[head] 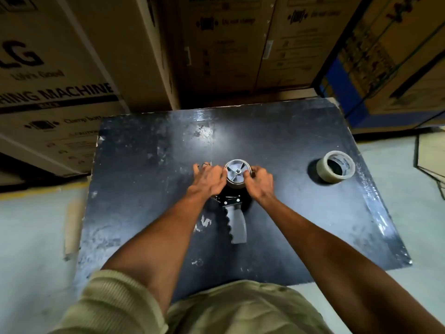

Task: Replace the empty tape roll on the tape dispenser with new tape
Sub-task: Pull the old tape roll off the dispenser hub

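A hand-held tape dispenser [237, 224] lies on its side in the middle of a dark board [149, 169], its grey ribbed handle pointing toward me. Its grey spoked hub [237, 170] faces up, ringed by a thin brownish core [234, 184]. My left hand [209, 178] grips the ring's left side. My right hand [258, 180] pinches its right side with fingertips at the hub. A fresh roll of clear tape [336, 170] stands apart at the board's right.
Large cardboard appliance boxes [60, 75] stand close behind and to the left of the board, with more stacked boxes [395, 56] at the right. A pale floor [31, 237] surrounds the board. A flat cardboard piece [431, 153] lies at the far right.
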`<move>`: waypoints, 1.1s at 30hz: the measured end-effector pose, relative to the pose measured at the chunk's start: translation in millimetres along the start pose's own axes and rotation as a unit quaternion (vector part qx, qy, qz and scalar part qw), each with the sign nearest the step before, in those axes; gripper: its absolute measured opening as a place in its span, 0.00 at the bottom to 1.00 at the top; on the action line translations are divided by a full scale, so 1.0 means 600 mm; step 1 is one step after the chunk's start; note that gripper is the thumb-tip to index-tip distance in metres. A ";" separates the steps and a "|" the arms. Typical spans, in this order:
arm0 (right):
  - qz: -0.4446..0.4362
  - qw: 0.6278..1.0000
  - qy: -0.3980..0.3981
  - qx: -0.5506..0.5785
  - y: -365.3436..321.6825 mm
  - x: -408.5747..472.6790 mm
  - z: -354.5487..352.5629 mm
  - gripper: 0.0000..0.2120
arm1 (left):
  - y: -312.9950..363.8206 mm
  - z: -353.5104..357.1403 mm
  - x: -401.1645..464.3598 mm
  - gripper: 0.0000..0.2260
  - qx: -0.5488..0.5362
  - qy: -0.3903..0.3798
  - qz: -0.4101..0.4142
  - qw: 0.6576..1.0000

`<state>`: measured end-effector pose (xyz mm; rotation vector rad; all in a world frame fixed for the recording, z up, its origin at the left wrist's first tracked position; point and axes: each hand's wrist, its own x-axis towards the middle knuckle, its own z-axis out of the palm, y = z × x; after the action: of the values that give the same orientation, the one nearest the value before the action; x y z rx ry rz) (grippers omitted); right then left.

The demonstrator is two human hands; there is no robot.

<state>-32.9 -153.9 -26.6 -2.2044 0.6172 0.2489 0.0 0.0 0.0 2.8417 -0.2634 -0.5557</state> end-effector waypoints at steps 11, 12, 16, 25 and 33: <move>0.097 0.983 -0.005 0.157 0.015 0.029 -0.007 0.14 | 0.011 0.033 0.034 0.15 -0.138 0.021 -0.116 0.983; 0.096 0.982 -0.009 0.161 0.025 0.039 -0.003 0.13 | 0.012 0.031 0.036 0.14 -0.140 0.030 -0.121 0.982; 0.087 0.985 -0.023 0.146 0.000 0.024 -0.022 0.09 | 0.021 0.023 0.038 0.11 -0.151 0.053 -0.145 0.976; 0.108 0.988 -0.018 0.106 0.000 0.041 -0.019 0.22 | 0.030 0.027 0.032 0.09 -0.195 0.104 -0.139 0.965; 0.134 0.985 -0.013 0.106 -0.007 0.054 -0.012 0.14 | 0.018 0.024 0.038 0.09 -0.186 0.082 -0.132 0.970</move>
<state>-2.9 -168.5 -31.1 -1.9086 0.8856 0.3347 13.6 -17.8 -18.1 2.5463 0.2314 -0.3664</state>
